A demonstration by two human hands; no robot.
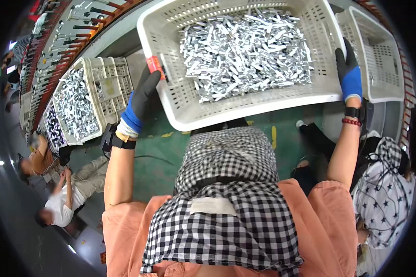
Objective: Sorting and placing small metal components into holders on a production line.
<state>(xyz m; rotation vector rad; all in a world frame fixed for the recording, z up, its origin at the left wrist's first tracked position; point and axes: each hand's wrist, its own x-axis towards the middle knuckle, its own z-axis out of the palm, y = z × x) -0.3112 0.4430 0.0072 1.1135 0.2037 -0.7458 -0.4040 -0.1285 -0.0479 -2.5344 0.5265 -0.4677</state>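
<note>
In front of me is a large white perforated plastic basket (pixel 259 105), filled with many small, thin silvery pieces (pixel 249 53) whose exact kind I cannot tell. My left hand (pixel 143 94), in a grey and blue work glove, is closed on the basket's left rim beside an orange-red label (pixel 155 67). On the opposite side my right hand (pixel 349 73), gloved the same way, grips the right rim with the thumb toward the inside. Parts of the fingers on both hands are hidden by the rims. The basket appears slightly tilted.
Another white basket (pixel 379 69) stands at the right. At the left are a crate of silvery pieces (pixel 77 104) and a divided white crate (pixel 110 87). Racks of handled tools (pixel 78 34) run along the far left. People sit at left (pixel 69 198) and right (pixel 386 198).
</note>
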